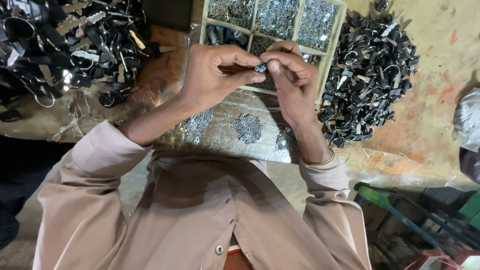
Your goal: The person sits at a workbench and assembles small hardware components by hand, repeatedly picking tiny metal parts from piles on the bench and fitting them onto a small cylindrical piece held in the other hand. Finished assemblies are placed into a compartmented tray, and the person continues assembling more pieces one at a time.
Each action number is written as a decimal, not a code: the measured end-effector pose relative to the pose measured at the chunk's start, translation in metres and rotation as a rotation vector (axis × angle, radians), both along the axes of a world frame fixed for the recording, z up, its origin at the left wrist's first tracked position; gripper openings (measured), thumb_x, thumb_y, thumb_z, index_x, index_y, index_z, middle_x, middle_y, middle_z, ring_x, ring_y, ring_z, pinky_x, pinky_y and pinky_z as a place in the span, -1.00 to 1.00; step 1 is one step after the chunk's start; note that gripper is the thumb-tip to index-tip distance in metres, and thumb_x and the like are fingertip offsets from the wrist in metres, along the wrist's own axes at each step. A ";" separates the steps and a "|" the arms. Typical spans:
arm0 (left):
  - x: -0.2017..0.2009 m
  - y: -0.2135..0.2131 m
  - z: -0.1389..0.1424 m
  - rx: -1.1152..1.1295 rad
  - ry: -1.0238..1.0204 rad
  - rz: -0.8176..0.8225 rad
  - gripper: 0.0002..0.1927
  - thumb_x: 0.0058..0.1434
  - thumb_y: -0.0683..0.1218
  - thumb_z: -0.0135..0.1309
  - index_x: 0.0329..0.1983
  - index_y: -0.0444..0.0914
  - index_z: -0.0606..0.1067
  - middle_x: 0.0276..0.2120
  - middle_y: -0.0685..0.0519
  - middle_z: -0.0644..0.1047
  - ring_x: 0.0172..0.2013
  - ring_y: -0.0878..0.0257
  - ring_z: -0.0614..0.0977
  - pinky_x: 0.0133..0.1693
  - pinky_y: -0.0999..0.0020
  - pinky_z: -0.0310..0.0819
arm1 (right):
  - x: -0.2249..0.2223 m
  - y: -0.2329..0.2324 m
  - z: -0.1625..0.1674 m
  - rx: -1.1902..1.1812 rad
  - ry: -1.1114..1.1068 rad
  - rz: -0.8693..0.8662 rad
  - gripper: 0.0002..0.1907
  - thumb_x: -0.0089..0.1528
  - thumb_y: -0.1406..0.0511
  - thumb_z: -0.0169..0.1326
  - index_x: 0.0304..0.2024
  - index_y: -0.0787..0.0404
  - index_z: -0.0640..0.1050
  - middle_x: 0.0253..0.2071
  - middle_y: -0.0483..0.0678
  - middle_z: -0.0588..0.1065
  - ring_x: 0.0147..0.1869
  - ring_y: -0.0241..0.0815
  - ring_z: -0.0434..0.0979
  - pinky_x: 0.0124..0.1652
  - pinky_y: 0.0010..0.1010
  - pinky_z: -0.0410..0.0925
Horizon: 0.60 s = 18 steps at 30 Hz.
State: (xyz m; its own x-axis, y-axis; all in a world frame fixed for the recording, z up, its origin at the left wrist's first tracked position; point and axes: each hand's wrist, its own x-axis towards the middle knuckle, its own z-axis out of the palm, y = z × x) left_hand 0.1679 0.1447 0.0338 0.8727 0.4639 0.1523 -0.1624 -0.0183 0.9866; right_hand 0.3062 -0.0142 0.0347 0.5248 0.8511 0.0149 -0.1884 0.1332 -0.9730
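Over the near edge of the divided wooden tray (202, 30), the left hand (212, 75) and right hand (292, 80) pinch one small dark part (260, 67) between fingertips. Far left, a big heap of black-headed keys (65, 45) lies; right, another black pile (372, 75). Small metal clusters (247, 127) wait nearer.

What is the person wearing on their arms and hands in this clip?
Both hands are bare, with no gloves or rings visible. The left hand and right hand come out of the long sleeves of a pale pinkish-beige button-front shirt, pushed back above the wrists. A thin gold-coloured bangle circles the right wrist. The left wrist shows no watch or band.
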 end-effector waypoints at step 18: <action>0.000 0.002 0.001 0.081 -0.037 0.029 -0.80 0.24 -0.28 0.38 -0.11 -0.42 0.63 -0.19 -0.09 0.69 -0.14 0.22 0.78 -0.09 0.43 0.76 | 0.001 -0.002 -0.010 0.013 0.302 -0.022 -0.84 0.45 0.45 0.10 0.05 0.37 0.62 0.14 -0.07 0.46 0.11 -0.31 0.46 0.13 -0.44 0.38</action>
State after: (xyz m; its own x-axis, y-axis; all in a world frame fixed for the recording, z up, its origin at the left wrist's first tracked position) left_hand 0.1678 0.1469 0.0346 0.8522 0.4738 0.2221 -0.1967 -0.1033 0.9750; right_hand 0.3075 -0.0162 0.0246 0.5257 0.8401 -0.1339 -0.4658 0.1525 -0.8716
